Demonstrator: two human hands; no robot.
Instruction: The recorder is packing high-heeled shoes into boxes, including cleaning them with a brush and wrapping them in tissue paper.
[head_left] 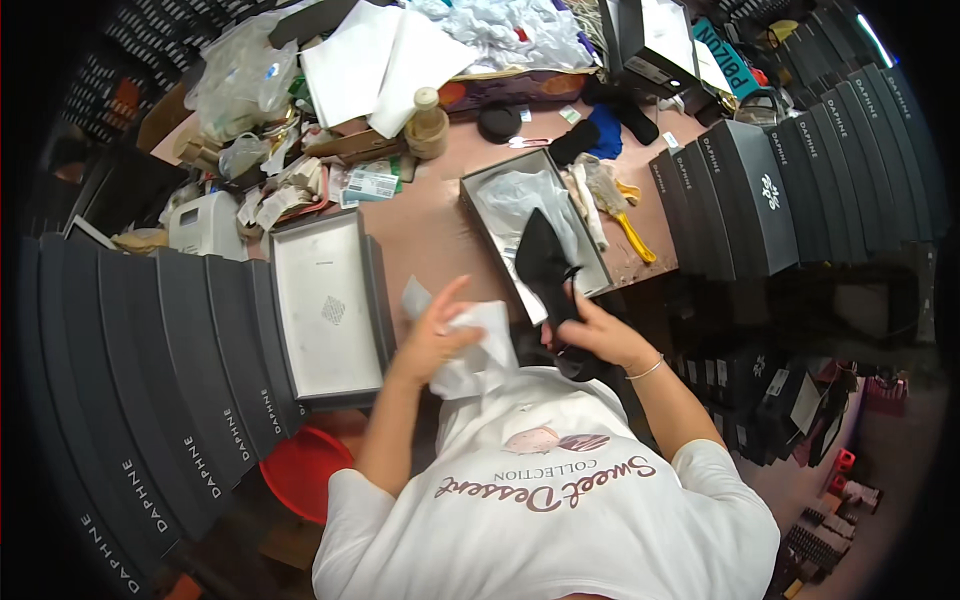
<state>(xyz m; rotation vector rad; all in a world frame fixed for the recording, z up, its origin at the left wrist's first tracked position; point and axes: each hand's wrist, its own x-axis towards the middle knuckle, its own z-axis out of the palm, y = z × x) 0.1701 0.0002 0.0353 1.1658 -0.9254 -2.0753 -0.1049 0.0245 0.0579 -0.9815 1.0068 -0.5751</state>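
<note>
My right hand point(605, 335) is closed around a black pointed-toe shoe point(541, 250), its toe tilted up over the near part of an open shoebox point(592, 262). More black shoe material shows below that hand; whether it is a second shoe I cannot tell. White tissue paper point(492, 345) hangs in front of my shirt, and my left hand point(437, 335) grips it, with the fingers somewhat blurred. Inside the open box lies crumpled pale wrapping point(505, 200). To the left of my left hand rests a grey box lid point(375, 310) with its white inside facing up.
Dark shoeboxes stand in rows at left point(150, 370) and right point(745, 200). A yellow-handled tool point(637, 238), a lidded bottle point(427, 125) and white paper sheets point(370, 60) lie beyond the box. A red basin point(305, 475) sits below the table's left side.
</note>
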